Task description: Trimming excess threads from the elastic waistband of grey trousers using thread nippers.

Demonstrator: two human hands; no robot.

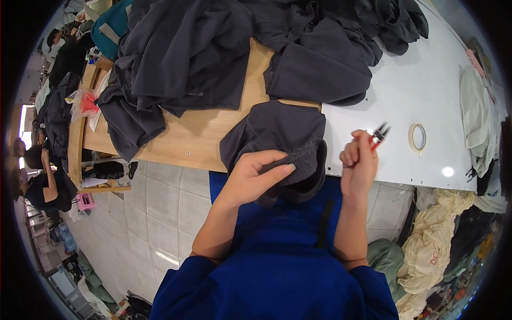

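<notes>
My left hand point(258, 172) grips the ribbed waistband of a dark grey garment point(282, 133) that hangs over the near edge of the wooden table point(197, 136). My right hand point(358, 160) is closed around small red-handled thread snips point(378, 133), their black tips pointing up and right, just right of the garment above the white tabletop point(405, 101).
A big pile of dark grey garments point(213, 48) covers the back of the table. A roll of tape point(417, 136) lies on the white top near the snips. Cream fabric point(437, 229) is heaped at lower right. Other people work at left by another table point(77, 138).
</notes>
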